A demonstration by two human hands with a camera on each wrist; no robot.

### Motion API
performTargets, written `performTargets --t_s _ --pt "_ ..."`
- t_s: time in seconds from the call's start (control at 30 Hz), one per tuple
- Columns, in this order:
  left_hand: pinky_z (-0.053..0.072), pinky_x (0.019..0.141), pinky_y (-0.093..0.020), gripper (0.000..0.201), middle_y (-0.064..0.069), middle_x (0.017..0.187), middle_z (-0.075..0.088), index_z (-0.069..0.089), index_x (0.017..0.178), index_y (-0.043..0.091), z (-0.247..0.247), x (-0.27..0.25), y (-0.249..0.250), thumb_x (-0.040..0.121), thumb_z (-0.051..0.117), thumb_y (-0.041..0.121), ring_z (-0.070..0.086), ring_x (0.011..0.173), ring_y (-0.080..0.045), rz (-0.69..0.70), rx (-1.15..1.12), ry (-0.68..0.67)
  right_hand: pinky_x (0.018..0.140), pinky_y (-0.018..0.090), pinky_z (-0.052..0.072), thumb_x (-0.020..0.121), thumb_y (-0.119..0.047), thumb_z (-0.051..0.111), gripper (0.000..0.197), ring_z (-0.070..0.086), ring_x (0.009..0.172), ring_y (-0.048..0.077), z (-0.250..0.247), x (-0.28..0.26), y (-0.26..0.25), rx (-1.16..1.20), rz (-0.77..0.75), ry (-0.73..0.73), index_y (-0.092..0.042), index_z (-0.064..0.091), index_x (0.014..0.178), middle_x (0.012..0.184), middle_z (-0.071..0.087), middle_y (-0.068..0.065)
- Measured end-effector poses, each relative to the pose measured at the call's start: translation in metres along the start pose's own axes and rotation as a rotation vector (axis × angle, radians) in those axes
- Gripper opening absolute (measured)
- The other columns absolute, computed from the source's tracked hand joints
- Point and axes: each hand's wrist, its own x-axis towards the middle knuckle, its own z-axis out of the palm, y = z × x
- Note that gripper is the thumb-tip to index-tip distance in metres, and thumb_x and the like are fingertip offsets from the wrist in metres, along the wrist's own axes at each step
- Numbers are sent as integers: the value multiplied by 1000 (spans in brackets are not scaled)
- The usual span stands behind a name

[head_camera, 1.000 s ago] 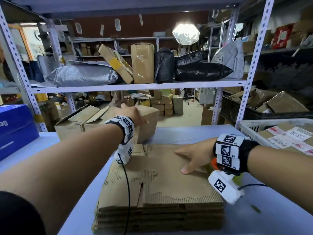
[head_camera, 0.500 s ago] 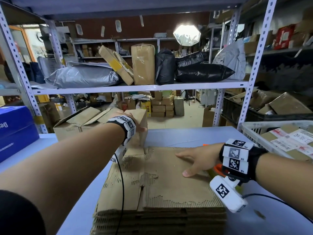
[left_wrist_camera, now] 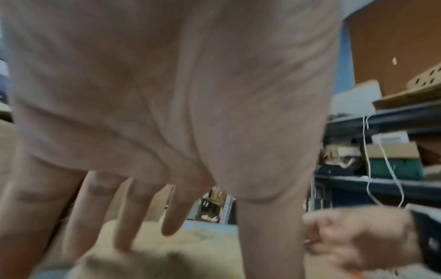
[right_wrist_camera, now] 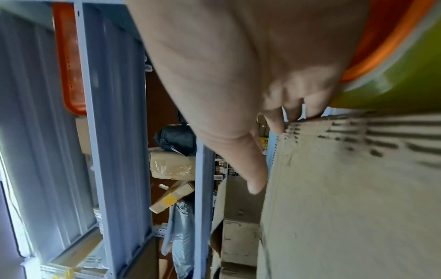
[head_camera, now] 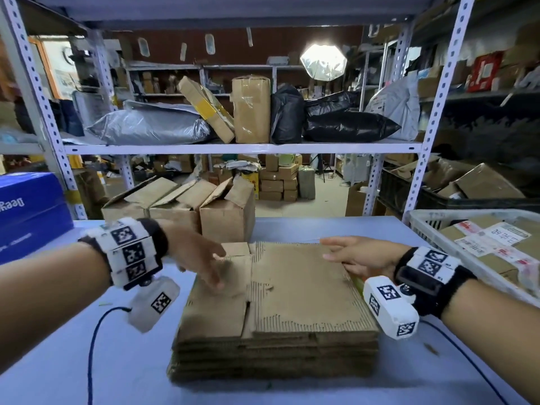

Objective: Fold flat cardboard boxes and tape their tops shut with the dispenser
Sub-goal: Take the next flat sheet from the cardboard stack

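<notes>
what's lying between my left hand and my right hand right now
In the head view, only the bare top sheet of the flat cardboard stack lies between the left hand and right hand.

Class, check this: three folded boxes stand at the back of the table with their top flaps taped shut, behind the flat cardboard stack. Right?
Not quite. The head view shows the three folded boxes with top flaps open, not taped; they do stand behind the flat cardboard stack.

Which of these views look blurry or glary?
Head view: the studio lamp glares white, the left hand is motion-smeared. Left wrist view: soft throughout. Right wrist view: the flat cardboard streaks with blur beside the right hand.
</notes>
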Motion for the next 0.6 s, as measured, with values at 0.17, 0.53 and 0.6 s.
performTargets --t_s 0.17,0.53,0.6 --pt "57 94 -43 104 -11 148 44 10 160 21 31 0 -15 85 77 44 57 122 -28 -26 -300 6 84 17 51 91 -16 70 73 66 100 0 12 -2 0 102 39 31 -17 31 153 111 73 -6" --pt "60 82 -53 92 -20 120 67 29 153 16 42 0 -21 79 85 18 70 101 -40 44 -665 -31 107 25 23 90 -22 73 78 33 142 15 28 -4 -13 -323 57 2 -21 29 155 159 32 -4" --pt "61 79 -53 96 -18 121 67 28 155 19 42 3 -20 78 85 19 72 98 -38 55 -696 -26 108 25 23 90 -23 73 77 34 141 15 27 -6 -12 -356 48 19 -20 30 154 159 33 -3"
